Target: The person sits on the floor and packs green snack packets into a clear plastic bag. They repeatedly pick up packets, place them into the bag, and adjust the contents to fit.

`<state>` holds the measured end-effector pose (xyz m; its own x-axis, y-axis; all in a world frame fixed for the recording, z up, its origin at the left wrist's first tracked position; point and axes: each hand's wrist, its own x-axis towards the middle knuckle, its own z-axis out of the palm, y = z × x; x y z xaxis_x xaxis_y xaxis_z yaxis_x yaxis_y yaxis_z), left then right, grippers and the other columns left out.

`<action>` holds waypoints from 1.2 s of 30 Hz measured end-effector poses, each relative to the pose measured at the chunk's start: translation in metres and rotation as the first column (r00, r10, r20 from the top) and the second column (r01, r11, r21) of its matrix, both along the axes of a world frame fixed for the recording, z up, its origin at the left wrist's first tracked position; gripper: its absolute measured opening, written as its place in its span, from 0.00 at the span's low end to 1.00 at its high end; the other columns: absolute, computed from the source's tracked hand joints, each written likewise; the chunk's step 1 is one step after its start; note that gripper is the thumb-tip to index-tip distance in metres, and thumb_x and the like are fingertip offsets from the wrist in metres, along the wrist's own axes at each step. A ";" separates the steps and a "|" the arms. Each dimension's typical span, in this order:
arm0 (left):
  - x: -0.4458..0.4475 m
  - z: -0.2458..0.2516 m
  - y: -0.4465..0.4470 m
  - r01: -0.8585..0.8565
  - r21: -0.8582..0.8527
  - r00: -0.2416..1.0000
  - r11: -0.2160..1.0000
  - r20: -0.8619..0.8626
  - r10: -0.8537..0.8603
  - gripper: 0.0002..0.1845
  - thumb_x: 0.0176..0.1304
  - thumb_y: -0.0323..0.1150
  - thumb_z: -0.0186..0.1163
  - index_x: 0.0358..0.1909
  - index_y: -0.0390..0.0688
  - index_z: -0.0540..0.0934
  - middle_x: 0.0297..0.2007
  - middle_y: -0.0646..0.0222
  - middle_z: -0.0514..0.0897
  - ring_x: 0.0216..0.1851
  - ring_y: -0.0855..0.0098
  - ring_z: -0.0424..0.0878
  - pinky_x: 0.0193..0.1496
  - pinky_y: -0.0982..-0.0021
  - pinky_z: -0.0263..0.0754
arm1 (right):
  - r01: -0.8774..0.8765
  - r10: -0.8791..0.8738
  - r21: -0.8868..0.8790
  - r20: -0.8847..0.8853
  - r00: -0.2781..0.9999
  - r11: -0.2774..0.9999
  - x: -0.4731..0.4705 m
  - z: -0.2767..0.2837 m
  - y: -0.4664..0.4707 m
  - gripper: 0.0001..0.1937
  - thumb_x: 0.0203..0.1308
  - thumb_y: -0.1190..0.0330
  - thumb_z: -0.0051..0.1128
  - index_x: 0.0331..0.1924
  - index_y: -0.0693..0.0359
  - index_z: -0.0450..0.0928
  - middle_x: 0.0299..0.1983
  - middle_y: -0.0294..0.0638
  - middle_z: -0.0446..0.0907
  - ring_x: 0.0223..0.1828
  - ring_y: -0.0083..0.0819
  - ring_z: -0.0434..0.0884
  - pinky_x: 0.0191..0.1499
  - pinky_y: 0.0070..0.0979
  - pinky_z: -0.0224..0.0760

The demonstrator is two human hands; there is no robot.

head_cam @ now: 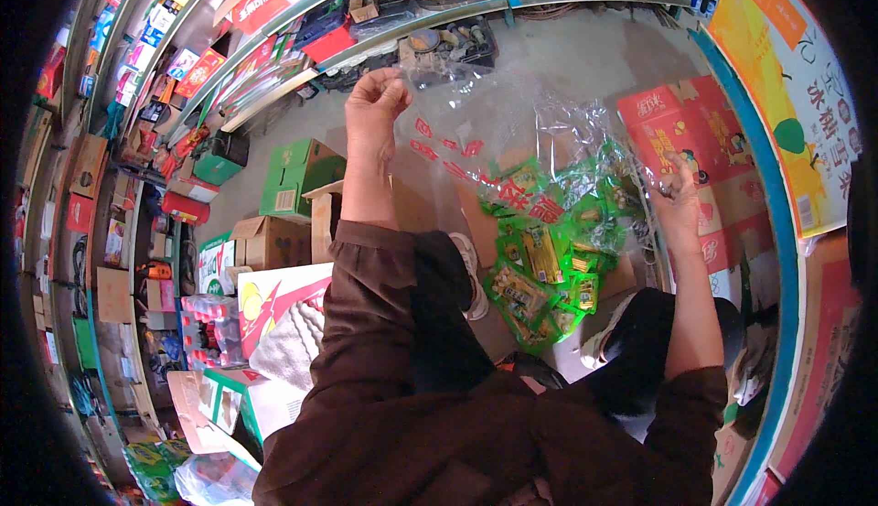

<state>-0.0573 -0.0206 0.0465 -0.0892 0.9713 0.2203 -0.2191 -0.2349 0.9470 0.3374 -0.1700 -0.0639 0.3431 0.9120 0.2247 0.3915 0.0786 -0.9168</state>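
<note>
A large clear plastic bag (507, 125) with red printing stretches between my raised hands. Pinched between the thumb and fingers of my left hand (379, 100) is its upper left edge. My right hand (678, 200) holds the film's right side, with the fingers partly bent. Below the bag, several green packets (525, 290) with clear windows and yellowish contents lie in a pile between my feet. Part of the pile shows through the film. Flattened cardboard (621, 278) shows beneath the packets.
Red cartons (693, 128) stand beside my right hand, near a teal-edged shelf (789, 314). On the left are a green carton (291, 176), a brown cardboard box (271, 242) and wrapped bottles (209, 331). Loaded shelves (309, 63) run along the left and far side.
</note>
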 end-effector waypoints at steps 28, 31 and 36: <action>-0.010 -0.008 0.010 -0.171 0.301 0.913 0.938 -0.308 0.266 0.04 0.60 0.27 0.56 0.33 0.42 0.81 0.30 0.78 0.80 0.28 0.84 0.69 0.32 0.81 0.64 | 0.069 -0.018 -0.121 0.381 0.924 0.990 -0.007 0.019 -0.012 0.04 0.50 0.76 0.55 0.31 0.60 0.78 0.32 0.46 0.80 0.37 0.40 0.79 0.40 0.30 0.71; -0.013 -0.013 0.015 -0.185 0.242 0.945 0.952 -0.221 0.240 0.04 0.60 0.29 0.57 0.32 0.40 0.80 0.30 0.76 0.80 0.28 0.83 0.70 0.33 0.81 0.65 | 0.049 0.013 -0.148 0.391 0.920 0.988 -0.005 0.015 -0.011 0.03 0.50 0.74 0.56 0.30 0.61 0.77 0.32 0.46 0.79 0.36 0.41 0.79 0.39 0.31 0.71; -0.031 -0.013 0.020 -0.321 0.209 0.887 0.924 -0.277 0.370 0.04 0.59 0.29 0.58 0.30 0.38 0.79 0.26 0.75 0.77 0.27 0.82 0.70 0.33 0.79 0.64 | 0.131 -0.064 -0.116 0.459 0.886 0.985 0.012 0.014 -0.009 0.03 0.50 0.72 0.57 0.30 0.61 0.76 0.32 0.45 0.78 0.35 0.42 0.79 0.38 0.34 0.70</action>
<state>-0.0878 -0.0010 0.0340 -0.3171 0.8429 0.4347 0.1963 -0.3901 0.8996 0.3489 -0.1791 -0.0502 0.3235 0.9127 0.2496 0.7649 -0.0970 -0.6368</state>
